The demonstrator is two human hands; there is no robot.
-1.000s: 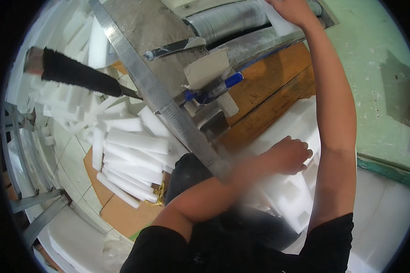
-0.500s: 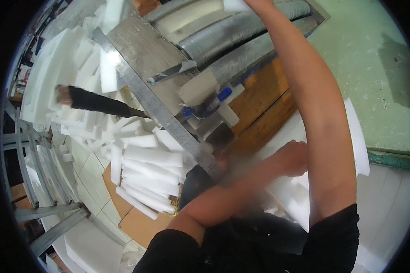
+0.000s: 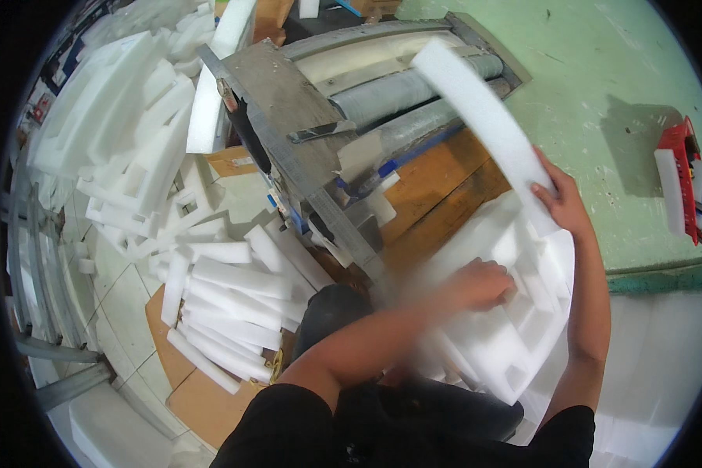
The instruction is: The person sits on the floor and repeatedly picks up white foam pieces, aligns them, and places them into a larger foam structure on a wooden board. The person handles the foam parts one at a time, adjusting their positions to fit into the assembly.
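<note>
My right hand (image 3: 563, 199) grips the near end of a long white foam strip (image 3: 476, 105), fingers and thumb on its edges. The strip slants up and away to the left, its far end over a metal-framed machine with silvery rollers (image 3: 386, 100). My left hand (image 3: 482, 284) is curled into a fist over a white foam piece with square cutouts (image 3: 534, 331) at my lap. Whatever those fingers may hold is hidden, and the left forearm is blurred. A black-wrapped handle (image 3: 247, 129) sits by the machine's left side plate (image 3: 296, 183).
White foam strips (image 3: 226, 300) are heaped on brown cardboard (image 3: 191, 402) at left, with larger foam pieces (image 3: 109, 117) behind. A green tabletop (image 3: 577, 62) fills the right, bearing a red basket (image 3: 682, 179). Metal bars (image 3: 47, 265) stand far left.
My right hand has come back from the rollers toward me, bringing the foam strip. The black-wrapped handle has swung from pointing left to lying up along the side plate. My left hand stays fisted.
</note>
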